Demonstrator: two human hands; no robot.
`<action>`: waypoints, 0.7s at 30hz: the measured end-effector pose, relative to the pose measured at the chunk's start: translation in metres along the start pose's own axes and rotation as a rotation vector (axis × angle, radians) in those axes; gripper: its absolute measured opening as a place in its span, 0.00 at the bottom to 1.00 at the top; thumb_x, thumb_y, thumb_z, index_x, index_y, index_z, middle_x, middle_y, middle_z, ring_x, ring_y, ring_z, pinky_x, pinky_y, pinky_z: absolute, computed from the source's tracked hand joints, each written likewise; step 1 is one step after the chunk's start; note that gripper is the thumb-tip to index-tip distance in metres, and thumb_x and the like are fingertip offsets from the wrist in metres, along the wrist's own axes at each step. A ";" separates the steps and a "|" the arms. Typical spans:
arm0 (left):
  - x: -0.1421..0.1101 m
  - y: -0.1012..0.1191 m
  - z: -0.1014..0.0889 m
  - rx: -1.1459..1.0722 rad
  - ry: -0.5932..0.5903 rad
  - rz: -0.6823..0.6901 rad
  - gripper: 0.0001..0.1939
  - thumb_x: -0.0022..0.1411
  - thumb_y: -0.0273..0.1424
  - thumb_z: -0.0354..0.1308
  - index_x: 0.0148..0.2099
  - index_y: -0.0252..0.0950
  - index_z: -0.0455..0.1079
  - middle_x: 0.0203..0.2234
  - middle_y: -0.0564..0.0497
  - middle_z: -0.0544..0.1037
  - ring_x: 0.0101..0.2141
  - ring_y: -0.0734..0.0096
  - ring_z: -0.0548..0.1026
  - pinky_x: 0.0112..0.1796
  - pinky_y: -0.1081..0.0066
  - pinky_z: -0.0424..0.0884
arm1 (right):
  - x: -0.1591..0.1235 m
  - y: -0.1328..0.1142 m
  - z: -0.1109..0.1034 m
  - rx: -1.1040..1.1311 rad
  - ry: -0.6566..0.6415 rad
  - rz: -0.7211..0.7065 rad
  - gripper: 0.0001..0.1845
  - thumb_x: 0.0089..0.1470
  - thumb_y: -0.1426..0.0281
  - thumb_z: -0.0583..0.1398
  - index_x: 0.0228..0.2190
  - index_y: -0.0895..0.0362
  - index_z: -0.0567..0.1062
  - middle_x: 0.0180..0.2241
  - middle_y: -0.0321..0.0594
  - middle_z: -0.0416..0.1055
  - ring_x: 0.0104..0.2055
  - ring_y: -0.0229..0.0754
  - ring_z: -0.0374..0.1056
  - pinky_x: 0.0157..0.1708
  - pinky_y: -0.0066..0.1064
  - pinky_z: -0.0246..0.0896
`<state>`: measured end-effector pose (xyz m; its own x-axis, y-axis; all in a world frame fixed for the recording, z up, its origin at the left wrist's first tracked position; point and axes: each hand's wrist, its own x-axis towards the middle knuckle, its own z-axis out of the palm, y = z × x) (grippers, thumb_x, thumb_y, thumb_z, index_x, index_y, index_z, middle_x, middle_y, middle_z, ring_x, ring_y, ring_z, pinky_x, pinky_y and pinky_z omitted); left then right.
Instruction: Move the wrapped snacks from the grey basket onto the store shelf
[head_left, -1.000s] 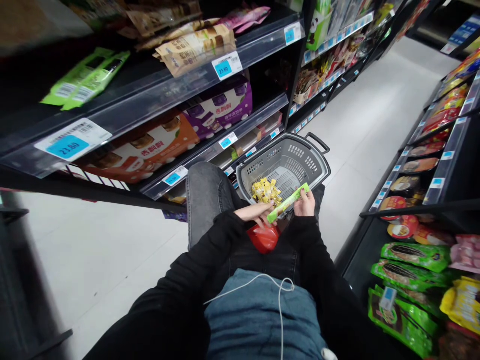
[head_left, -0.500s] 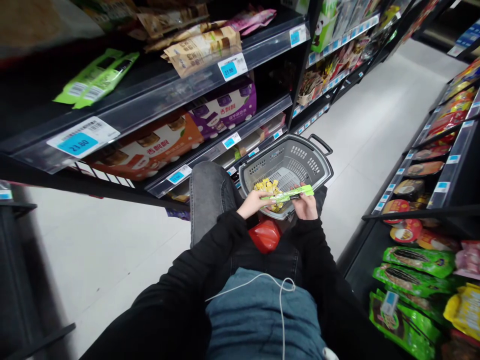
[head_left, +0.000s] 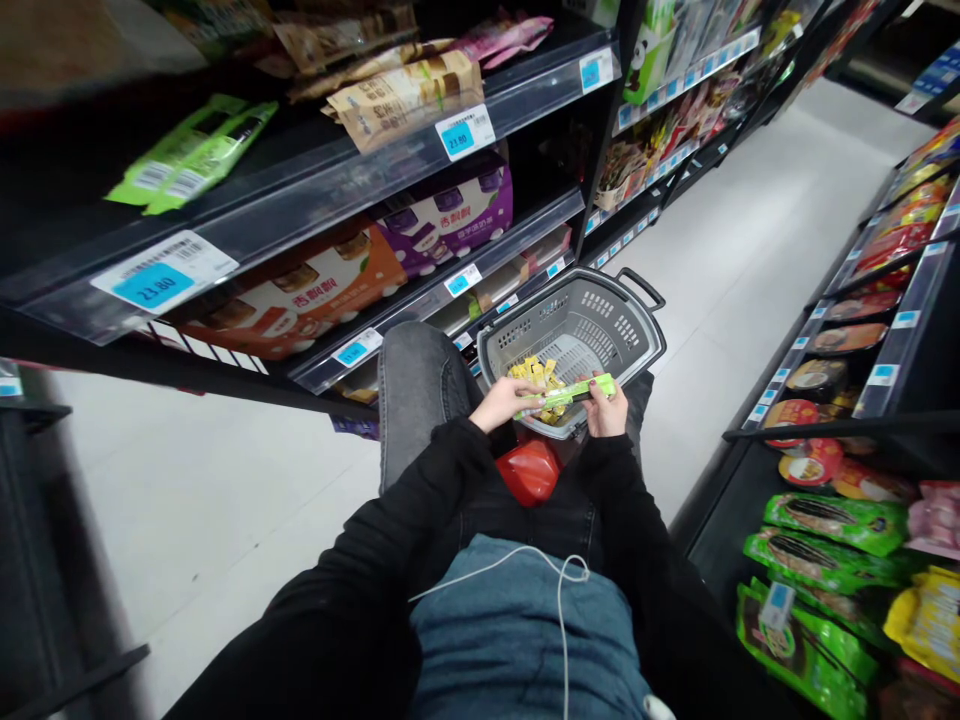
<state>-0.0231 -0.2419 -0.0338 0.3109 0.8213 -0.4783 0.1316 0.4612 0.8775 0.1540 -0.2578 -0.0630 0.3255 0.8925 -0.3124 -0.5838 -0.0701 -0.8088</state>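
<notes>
A slim light-green packet (head_left: 568, 392) is stretched between my two hands above the near end of the grey shopping basket (head_left: 574, 345). My left hand (head_left: 504, 400) pinches its left end. Fingers of my right hand (head_left: 606, 405) are closed on the right end. Small yellow sachets (head_left: 536, 372) lie in the near part of the basket, some hidden behind the packet. Two similar green packets (head_left: 191, 155) rest on the upper shelf at left.
Shelving (head_left: 285, 235) with price tags runs along the left, holding orange and purple boxed packs (head_left: 450, 215). Opposite, a rack carries green seed bags (head_left: 832, 525). A red object (head_left: 529, 470) sits just below the basket. Pale floor (head_left: 735, 250) stretches ahead.
My right hand has shifted slightly left along the green packet, and less of the packet's right end sticks out. My left hand has moved slightly left.
</notes>
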 end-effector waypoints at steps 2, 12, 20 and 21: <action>-0.002 0.001 0.003 -0.025 -0.020 -0.027 0.23 0.42 0.31 0.69 0.41 0.26 0.74 0.24 0.47 0.77 0.24 0.68 0.75 0.27 0.67 0.74 | -0.003 0.007 0.007 0.033 0.068 -0.012 0.23 0.30 0.70 0.68 0.31 0.57 0.67 0.26 0.34 0.73 0.31 0.39 0.71 0.33 0.33 0.68; 0.001 -0.003 0.001 -0.010 -0.030 0.047 0.27 0.34 0.33 0.71 0.40 0.26 0.74 0.30 0.46 0.79 0.30 0.65 0.76 0.35 0.67 0.73 | -0.013 0.027 0.021 -0.088 -0.021 0.101 0.20 0.31 0.65 0.68 0.28 0.61 0.70 0.24 0.38 0.74 0.28 0.41 0.71 0.32 0.34 0.68; 0.000 0.000 -0.008 -0.123 -0.219 -0.022 0.29 0.37 0.31 0.70 0.44 0.27 0.73 0.33 0.45 0.79 0.35 0.63 0.76 0.42 0.63 0.71 | 0.012 -0.001 -0.012 -0.078 0.137 0.020 0.22 0.39 0.53 0.63 0.27 0.60 0.71 0.25 0.40 0.72 0.31 0.42 0.70 0.27 0.33 0.67; -0.001 0.001 -0.008 -0.168 -0.250 -0.035 0.28 0.39 0.30 0.69 0.45 0.27 0.73 0.33 0.45 0.79 0.36 0.64 0.76 0.42 0.64 0.70 | 0.014 -0.001 -0.014 -0.068 0.153 0.032 0.23 0.41 0.52 0.62 0.27 0.60 0.71 0.25 0.40 0.72 0.31 0.42 0.70 0.28 0.33 0.67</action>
<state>-0.0307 -0.2400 -0.0324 0.5333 0.7057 -0.4665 -0.0047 0.5539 0.8326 0.1692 -0.2520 -0.0739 0.4204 0.8112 -0.4064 -0.5456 -0.1319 -0.8276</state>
